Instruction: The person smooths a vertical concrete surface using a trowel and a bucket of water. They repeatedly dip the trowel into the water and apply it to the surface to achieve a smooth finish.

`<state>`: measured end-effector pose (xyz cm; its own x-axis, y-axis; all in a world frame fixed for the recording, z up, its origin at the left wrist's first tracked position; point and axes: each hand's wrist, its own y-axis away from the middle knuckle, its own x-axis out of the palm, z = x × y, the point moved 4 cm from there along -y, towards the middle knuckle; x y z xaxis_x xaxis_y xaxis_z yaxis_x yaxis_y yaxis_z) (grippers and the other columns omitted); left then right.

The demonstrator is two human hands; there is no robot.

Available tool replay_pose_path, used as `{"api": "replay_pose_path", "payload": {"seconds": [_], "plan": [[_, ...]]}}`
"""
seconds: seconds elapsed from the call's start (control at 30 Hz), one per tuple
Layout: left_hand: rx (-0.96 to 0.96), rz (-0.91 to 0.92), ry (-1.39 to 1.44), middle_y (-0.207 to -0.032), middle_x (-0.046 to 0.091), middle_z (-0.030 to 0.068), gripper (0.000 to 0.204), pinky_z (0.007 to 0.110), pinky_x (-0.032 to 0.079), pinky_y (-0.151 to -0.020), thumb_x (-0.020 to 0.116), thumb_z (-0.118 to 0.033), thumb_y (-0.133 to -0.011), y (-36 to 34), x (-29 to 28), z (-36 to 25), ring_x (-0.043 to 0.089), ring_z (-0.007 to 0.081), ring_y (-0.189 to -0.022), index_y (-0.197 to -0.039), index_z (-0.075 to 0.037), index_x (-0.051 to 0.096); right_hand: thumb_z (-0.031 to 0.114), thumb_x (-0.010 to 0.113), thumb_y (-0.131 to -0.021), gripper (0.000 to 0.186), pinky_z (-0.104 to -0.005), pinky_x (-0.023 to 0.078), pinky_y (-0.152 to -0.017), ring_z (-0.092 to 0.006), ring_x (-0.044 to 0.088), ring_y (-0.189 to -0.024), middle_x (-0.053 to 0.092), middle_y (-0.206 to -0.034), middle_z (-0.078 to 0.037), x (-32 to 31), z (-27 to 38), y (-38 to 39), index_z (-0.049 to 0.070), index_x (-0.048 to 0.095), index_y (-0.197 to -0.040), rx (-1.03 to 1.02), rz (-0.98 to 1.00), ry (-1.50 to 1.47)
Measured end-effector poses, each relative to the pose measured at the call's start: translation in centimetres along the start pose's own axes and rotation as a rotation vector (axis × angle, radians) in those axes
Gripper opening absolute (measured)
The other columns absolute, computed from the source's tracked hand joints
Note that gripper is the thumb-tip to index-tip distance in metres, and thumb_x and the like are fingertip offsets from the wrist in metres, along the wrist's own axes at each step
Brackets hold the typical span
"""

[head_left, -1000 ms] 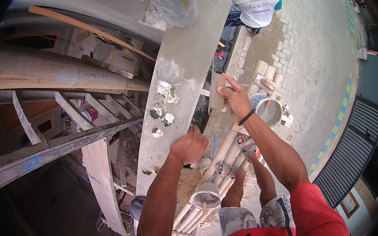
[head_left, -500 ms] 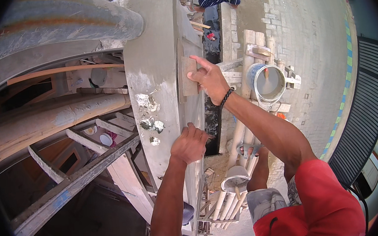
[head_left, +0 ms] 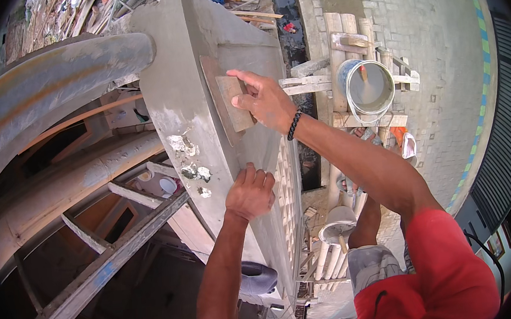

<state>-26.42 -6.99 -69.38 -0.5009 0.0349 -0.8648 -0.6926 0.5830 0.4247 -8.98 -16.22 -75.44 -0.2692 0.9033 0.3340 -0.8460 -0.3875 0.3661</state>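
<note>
My right hand (head_left: pixel 265 101) grips the block handle of a wooden plastering float (head_left: pixel 218 96), thumb and fingers on opposite sides. The float's thin board leans against the side face of a grey plastered wall (head_left: pixel 184 105), close to its corner edge. Below it, my left hand (head_left: pixel 251 193) rests on the same wall by the corner, fingers bent and slightly apart, with nothing visible in them. White rough patches (head_left: pixel 194 172) mark the wall's front face. Smooth, damp-looking plaster covers the part around the float.
A bucket of grey liquid with a brush (head_left: pixel 369 89) stands on bamboo poles (head_left: pixel 337 61) at right, near another wooden float (head_left: pixel 350 42). A smaller bucket (head_left: pixel 337 225) sits lower. My feet are on the bamboo. A dark ditch (head_left: pixel 309 130) runs alongside; a wooden frame (head_left: pixel 112 263) lies left.
The view has shifted, showing more of the wall's side face. The float now looks more tilted, still in my right hand near the corner. My left hand stays on the wall.
</note>
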Motion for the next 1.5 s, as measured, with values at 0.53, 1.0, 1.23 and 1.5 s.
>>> {"api": "replay_pose_path", "payload": {"seconds": [0.53, 1.0, 1.23, 1.5], "plan": [[-0.100, 0.186, 0.098, -0.085, 0.061, 0.0131, 0.026, 0.043, 0.049, -0.085, 0.062, -0.023, -0.069, 0.3, 0.5, 0.0, 0.057, 0.0388, -0.099, -0.087, -0.004, 0.063, 0.004, 0.060, -0.087, 0.052, -0.0298, 0.047, -0.087, -0.0137, 0.057, -0.095, 0.061, -0.111, -0.011, 0.2, 1.0, 5.1, 0.004, 0.048, -0.137, 0.115, 0.195, 0.112], [0.009, -0.017, -0.001, -0.087, 0.062, 0.0152, 0.029, 0.044, 0.048, -0.087, 0.064, -0.025, -0.069, 0.4, 0.3, -0.1, 0.057, 0.0394, -0.101, -0.087, -0.003, 0.064, 0.011, 0.062, -0.083, 0.051, -0.0291, 0.048, -0.066, -0.0116, 0.056, -0.068, 0.064, -0.083, -0.008, -0.3, -1.2, 4.6, 0.003, 0.051, -0.132, -0.003, 0.091, 0.106], [0.005, -0.054, -0.002, -0.085, 0.061, 0.0156, 0.028, 0.044, 0.048, -0.086, 0.064, -0.025, -0.068, 0.4, 0.1, -0.1, 0.058, 0.0402, -0.100, -0.085, -0.003, 0.063, 0.011, 0.062, -0.082, 0.051, -0.0299, 0.049, -0.077, -0.0161, 0.062, -0.082, 0.067, -0.095, -0.014, -1.4, 2.1, -0.5, 0.003, 0.053, -0.132, 0.193, -0.008, 0.102], [-0.021, 0.006, 0.019, -0.085, 0.061, 0.0157, 0.027, 0.044, 0.048, -0.086, 0.064, -0.024, -0.068, 0.5, 0.2, 0.1, 0.058, 0.0398, -0.099, -0.084, -0.003, 0.063, 0.010, 0.060, -0.086, 0.051, -0.0272, 0.045, -0.062, -0.0103, 0.054, -0.069, 0.062, -0.085, -0.006, -0.5, -0.7, 5.1, 0.003, 0.049, -0.135, 0.106, 0.066, 0.107]]}}
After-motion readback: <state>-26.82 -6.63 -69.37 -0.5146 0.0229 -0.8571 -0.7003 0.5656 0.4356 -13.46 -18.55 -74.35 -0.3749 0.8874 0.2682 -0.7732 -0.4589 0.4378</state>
